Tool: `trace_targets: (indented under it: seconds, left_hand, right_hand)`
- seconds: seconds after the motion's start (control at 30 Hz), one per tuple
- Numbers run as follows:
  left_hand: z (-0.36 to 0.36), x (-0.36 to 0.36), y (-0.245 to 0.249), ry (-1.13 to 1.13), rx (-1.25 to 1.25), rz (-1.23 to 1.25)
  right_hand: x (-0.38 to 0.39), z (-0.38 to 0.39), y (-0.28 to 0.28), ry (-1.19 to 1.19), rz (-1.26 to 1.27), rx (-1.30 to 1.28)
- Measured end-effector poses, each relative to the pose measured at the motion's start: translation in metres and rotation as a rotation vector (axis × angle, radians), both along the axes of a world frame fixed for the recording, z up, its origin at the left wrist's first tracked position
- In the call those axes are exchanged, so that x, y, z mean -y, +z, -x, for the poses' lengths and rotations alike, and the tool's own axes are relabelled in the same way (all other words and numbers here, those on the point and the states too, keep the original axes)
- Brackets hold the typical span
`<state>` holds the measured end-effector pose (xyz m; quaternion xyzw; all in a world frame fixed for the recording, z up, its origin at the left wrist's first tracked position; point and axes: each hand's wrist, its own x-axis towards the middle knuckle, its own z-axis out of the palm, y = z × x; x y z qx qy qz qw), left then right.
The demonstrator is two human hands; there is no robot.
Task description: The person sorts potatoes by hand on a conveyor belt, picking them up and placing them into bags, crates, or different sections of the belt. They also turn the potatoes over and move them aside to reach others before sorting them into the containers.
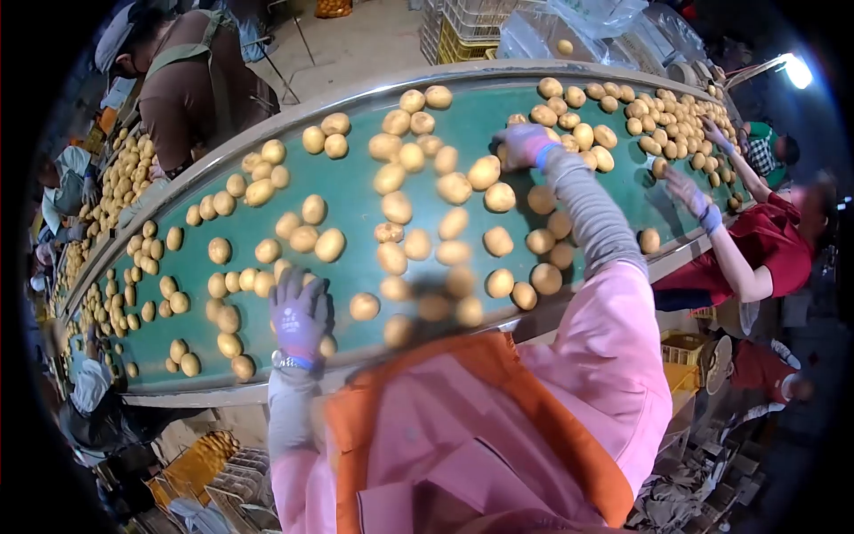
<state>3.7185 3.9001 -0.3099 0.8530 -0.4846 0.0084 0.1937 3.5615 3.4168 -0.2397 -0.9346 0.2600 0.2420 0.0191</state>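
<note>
Many potatoes (397,207) lie spread over a green conveyor belt (356,173). My left hand (299,313), in a grey-purple glove, is low over the near part of the belt, palm down, with its fingers spread, beside a few potatoes. Farther out to the right, my right hand (525,147), gloved too, reaches across the belt among potatoes. Its fingers are blurred and partly turned away, so what they hold, if anything, is hidden.
A metal rim (316,105) edges the belt. One person (191,76) bends at the far side. A person in red (756,249) reaches over the belt at right. Crates (471,18) stand behind, and a yellow crate (683,347) is at lower right.
</note>
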Motion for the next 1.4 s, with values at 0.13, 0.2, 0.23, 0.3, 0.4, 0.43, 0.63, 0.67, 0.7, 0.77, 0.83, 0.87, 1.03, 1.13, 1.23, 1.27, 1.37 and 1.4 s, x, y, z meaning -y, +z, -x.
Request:
trace_targets:
  seconds: [0.13,0.2,0.23,0.3,0.4,0.43,0.63,0.67,0.7,0.77,0.83,0.87,1.03,1.13,1.23,1.27,1.37,1.4]
  left_hand:
    - [-0.021,-0.035,0.003,0.154,0.021,0.068]
    - [-0.035,-0.047,-0.013,0.219,0.049,0.117]
    - [-0.038,-0.046,-0.012,0.229,0.072,0.152]
    - [-0.021,-0.027,0.015,0.104,0.062,0.279]
    - [-0.009,-0.007,0.000,-0.022,-0.075,0.385]
    - [-0.004,0.000,0.013,-0.084,-0.149,0.390]
    - [-0.010,-0.009,-0.005,-0.044,-1.702,0.584]
    - [-0.011,-0.005,-0.005,0.034,-1.966,0.712]
    - [-0.019,-0.003,-0.005,-0.069,-2.127,0.703]
    - [-0.036,0.001,-0.012,-0.212,-2.451,0.686]
    - [-0.045,-0.005,-0.027,-0.304,-2.566,0.668]
    - [-0.045,-0.012,-0.051,-0.231,-1.950,0.615]
    - [-0.072,-0.056,-0.036,-0.374,-0.773,0.297]
    - [-0.087,-0.070,-0.052,-0.305,-2.098,0.788]
    - [-0.096,-0.067,-0.030,-0.060,-1.964,0.686]
    - [-0.105,-0.068,-0.044,-0.137,-1.724,0.636]
    - [-0.122,-0.088,-0.061,-0.276,-1.655,0.720]
    - [-0.128,-0.095,-0.061,-0.249,-2.198,0.912]
  right_hand:
    - [0.079,0.010,0.038,-0.335,0.324,0.703]
    - [0.070,0.016,0.039,-0.321,0.476,0.769]
    - [0.064,0.015,0.023,-0.189,0.281,0.750]
    - [0.033,0.009,-0.004,-0.001,-0.059,0.544]
    - [-0.062,0.002,-0.037,0.020,-0.116,0.113]
    - [-0.064,-0.002,-0.042,-0.031,-0.109,0.139]
    - [-0.109,-0.025,0.016,-0.220,-0.518,0.632]
    - [-0.128,-0.036,0.027,-0.128,-0.842,0.725]
    - [-0.137,-0.049,0.024,-0.137,-0.844,0.726]
    - [-0.142,-0.082,0.019,-0.112,-0.699,0.751]
    - [-0.138,-0.122,-0.002,-0.347,-0.494,0.657]
    - [-0.142,-0.135,-0.021,-0.346,-0.490,0.661]
    - [-0.152,-0.191,-0.056,-0.178,0.092,0.397]
    - [-0.210,-0.191,-0.039,0.013,-0.163,0.697]
    - [-0.263,-0.177,-0.018,0.029,-0.799,0.810]
    - [-0.253,-0.176,-0.028,0.025,-0.795,0.810]
    - [-0.207,-0.162,-0.067,-0.085,0.133,0.484]
    - [-0.198,-0.156,-0.071,-0.118,0.193,0.241]
